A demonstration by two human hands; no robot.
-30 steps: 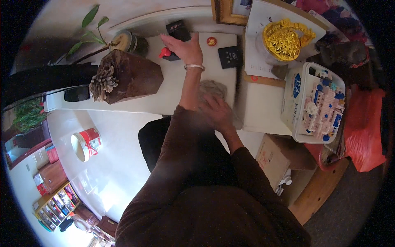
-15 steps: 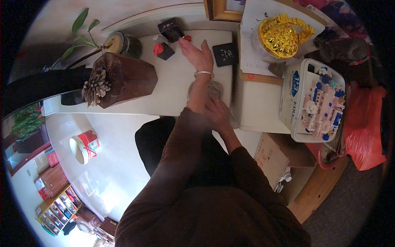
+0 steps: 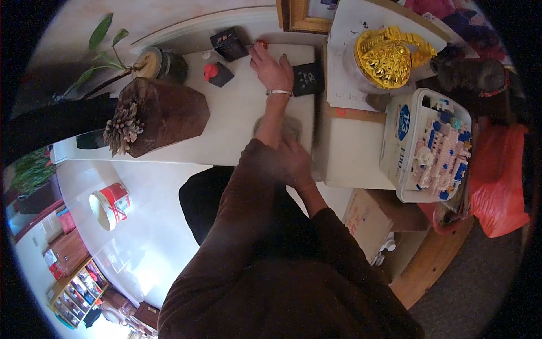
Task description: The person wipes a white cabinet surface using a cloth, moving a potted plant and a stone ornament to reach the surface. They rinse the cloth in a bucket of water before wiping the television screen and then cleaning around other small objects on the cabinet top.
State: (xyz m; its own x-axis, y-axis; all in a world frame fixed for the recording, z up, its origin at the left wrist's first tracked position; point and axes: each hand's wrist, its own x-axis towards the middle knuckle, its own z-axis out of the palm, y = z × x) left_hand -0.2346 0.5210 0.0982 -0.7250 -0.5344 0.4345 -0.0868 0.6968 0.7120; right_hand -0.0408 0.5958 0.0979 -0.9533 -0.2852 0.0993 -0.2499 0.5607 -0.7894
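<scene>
My left hand (image 3: 272, 69), with a silver bracelet at the wrist, reaches over the white tabletop (image 3: 237, 118). Its thumb stands apart from the fingers, and the fingertips are right by a small shiny red-orange thing (image 3: 262, 43). To the right of that wrist lies a flat black case (image 3: 307, 78). Below the left forearm, my right hand (image 3: 296, 166) rests at the near edge of a bunched grey cloth (image 3: 292, 127), its fingers stretched out and partly hidden by the left sleeve. Left of the left hand are a dark box with a red top (image 3: 219, 74) and a black box (image 3: 228, 44).
A brown wooden planter (image 3: 169, 116) and a potted plant (image 3: 148, 63) stand at left. On the right are a golden ornament (image 3: 389, 59), a tub of building bricks (image 3: 398, 141) and a red plastic bag (image 3: 499, 181). A bucket (image 3: 110, 206) stands on the floor.
My left hand has turned more palm-down, and its fingers are lower beside the red-orange thing. My right hand has drawn slightly nearer to me. The whole view has shifted a little.
</scene>
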